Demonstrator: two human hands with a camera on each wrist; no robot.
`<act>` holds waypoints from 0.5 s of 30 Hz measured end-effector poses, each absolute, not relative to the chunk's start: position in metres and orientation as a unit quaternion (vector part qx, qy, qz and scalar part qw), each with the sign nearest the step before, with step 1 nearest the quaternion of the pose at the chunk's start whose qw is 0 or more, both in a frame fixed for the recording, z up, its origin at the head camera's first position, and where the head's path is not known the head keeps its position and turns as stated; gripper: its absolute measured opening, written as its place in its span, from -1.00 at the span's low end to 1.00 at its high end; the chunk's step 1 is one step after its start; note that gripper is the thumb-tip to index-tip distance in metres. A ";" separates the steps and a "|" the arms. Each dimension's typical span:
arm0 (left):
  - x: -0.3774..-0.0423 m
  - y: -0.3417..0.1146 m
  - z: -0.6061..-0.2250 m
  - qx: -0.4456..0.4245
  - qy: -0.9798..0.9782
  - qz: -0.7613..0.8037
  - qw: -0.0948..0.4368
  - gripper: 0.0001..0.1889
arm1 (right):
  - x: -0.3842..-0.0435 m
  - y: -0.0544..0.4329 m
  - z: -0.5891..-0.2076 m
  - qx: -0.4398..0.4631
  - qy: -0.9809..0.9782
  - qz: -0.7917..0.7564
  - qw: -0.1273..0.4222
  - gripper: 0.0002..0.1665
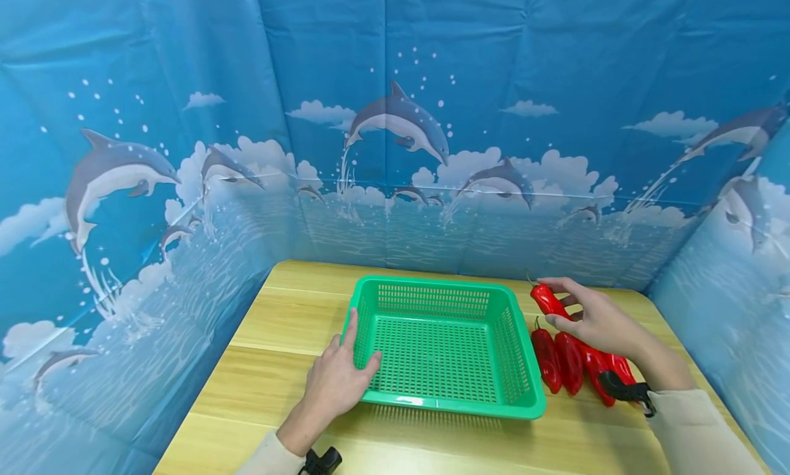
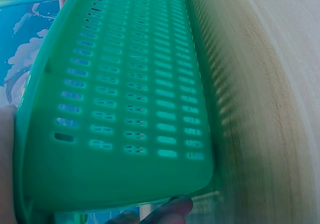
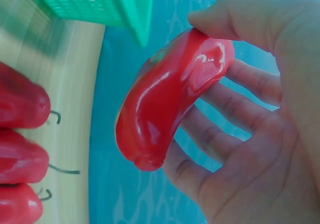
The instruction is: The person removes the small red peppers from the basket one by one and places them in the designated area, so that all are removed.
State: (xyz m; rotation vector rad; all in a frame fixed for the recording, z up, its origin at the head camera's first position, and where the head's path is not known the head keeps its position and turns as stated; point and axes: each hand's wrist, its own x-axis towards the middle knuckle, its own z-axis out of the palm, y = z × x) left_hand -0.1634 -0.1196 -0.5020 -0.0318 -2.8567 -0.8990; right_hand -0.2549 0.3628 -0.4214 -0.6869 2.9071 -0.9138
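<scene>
A green plastic basket [image 1: 453,408] with slotted walls stands in the middle of the table, with nothing inside. My left hand [image 1: 338,379] grips its front left corner, thumb over the rim and index finger stretched along the left side. In the left wrist view, fingertips [image 2: 181,205] show against the basket's outer wall. To the right of the basket, my right hand [image 1: 595,317] holds a glossy red pepper [image 3: 160,99] between thumb and fingers, raised above the others. Several more red peppers [image 1: 569,365] lie side by side below this hand, stems pointing away from me.
The pale wooden table [image 1: 247,386] extends to the left and in front of the basket. A blue sheet [image 1: 494,242] printed with dolphins and clouds hangs behind the table and along both sides. The basket's right rim lies close to the peppers.
</scene>
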 end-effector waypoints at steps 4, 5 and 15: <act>-0.164 -0.119 -0.502 -0.009 -0.951 -0.300 0.073 0.09 | -0.255 0.367 -0.424 -0.216 0.931 -0.295 0.008 -0.16; -0.164 -0.119 -0.502 -0.010 -0.951 -0.300 0.073 0.09 | -0.255 0.368 -0.425 -0.216 0.931 -0.295 0.009 -0.16; -0.164 -0.118 -0.502 -0.006 -0.951 -0.301 0.072 0.09 | -0.256 0.383 -0.435 -0.204 0.936 -0.288 0.006 -0.15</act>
